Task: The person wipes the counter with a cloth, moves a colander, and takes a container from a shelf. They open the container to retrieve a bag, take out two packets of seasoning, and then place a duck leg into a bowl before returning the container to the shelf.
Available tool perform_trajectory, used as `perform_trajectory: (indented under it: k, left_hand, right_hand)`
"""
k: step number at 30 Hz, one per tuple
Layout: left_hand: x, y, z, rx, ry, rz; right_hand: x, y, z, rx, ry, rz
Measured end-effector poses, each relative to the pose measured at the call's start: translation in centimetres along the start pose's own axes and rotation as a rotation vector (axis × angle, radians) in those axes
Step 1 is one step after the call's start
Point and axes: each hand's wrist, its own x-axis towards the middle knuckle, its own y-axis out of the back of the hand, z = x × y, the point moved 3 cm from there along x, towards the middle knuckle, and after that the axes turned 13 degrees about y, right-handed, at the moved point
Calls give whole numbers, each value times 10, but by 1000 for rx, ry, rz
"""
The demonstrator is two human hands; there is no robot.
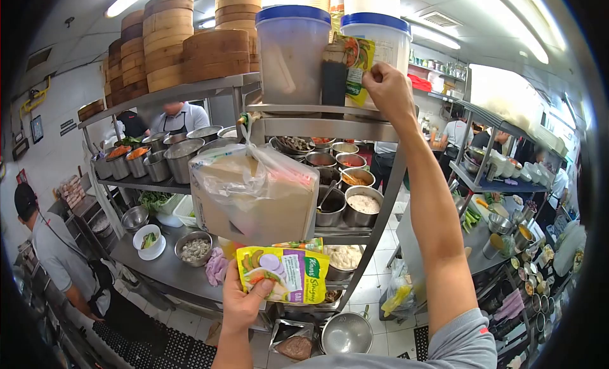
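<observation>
My left hand holds a green and yellow seasoning packet low in front of a steel rack. My right hand is raised to the rack's top shelf and grips another green packet, which leans beside a dark sauce bottle. Two large plastic tubs with blue lids stand behind them. A clear plastic bag with a tan block inside hangs from the shelf between my hands.
Steel bowls of ingredients fill the rack's middle shelves. Bamboo steamers are stacked on top at left. A person in grey works at the lower left counter; another person in an apron stands behind. More shelves with dishes are at right.
</observation>
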Motion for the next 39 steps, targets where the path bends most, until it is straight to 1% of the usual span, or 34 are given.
perform_trajectory:
  k: [2, 8, 10, 13, 17, 18, 19, 20, 21, 22, 23, 24, 25, 26, 27, 30, 33, 34, 35, 36, 37, 38, 39]
  left_hand:
    - [3, -3, 11, -8, -8, 15]
    - [21, -7, 21, 54, -62, 0]
    - [23, -12, 23, 78, -18, -24]
    - [29, -22, 20, 165, 54, -50]
    - [47, -42, 12, 320, 114, -119]
    - [54, -49, 6, 345, 81, -127]
    - [59, -53, -4, 320, 121, -150]
    - [64, -57, -13, 295, 152, -170]
    - [69, -61, -22, 270, 174, -191]
    - [71, -64, -33, 233, 136, -216]
    - [71, -66, -47, 194, 96, -247]
    - [70, -61, -65, 136, 246, -177]
    - [69, -47, -92, 213, 284, -109]
    - [62, -51, -95, 170, 298, -70]
    - [57, -58, -93, 126, 314, -32]
    - [55, -76, -78, -141, 300, -210]
    - [54, -96, -32, 77, 269, -230]
    - [60, -95, -22, 192, 149, -159]
    - [66, -98, -1, 191, 151, -138]
    - [73, -104, 30, 223, 101, -88]
    - [88, -100, 57, 438, -190, 38]
    - [112, -106, 102, 785, -490, 4]
    - [133, -111, 144, 1220, -910, 157]
  right_hand:
    - [-4, 13, -4, 7, 7, 84]
    - [-16, 58, 21, 334, -118, 57]
    - [-34, 75, 21, 470, -191, 28]
    - [-65, 96, 11, 520, -234, -14]
    - [-106, 104, 0, 567, -238, -107]
    - [-117, 107, -15, 565, -240, -159]
    - [-134, 103, -18, 479, -53, -244]
    - [-150, 96, -34, 349, 103, -364]
    - [-179, 82, -45, 358, 4, -474]
    - [-202, 73, -61, 414, -89, -552]
    - [-223, 63, -66, 223, 19, -557]
    - [-238, 58, -71, 45, 100, -519]
    - [-251, 52, -65, 61, 69, -569]
    - [-258, 50, -62, 54, 54, -584]
    - [-262, 49, -60, 46, 36, -601]
    - [-251, 53, -69, 49, 66, -601]
    - [-224, 56, -77, 84, 110, -500]
    - [-213, 59, -78, 129, 94, -516]
    - [-198, 64, -76, 309, 99, -395]
    - [-179, 82, -83, 365, 44, -324]
    - [-168, 92, -73, 490, 29, -154]
    - [-160, 106, -64, 466, 38, -43]
    - [-161, 118, -52, 529, -21, 68]
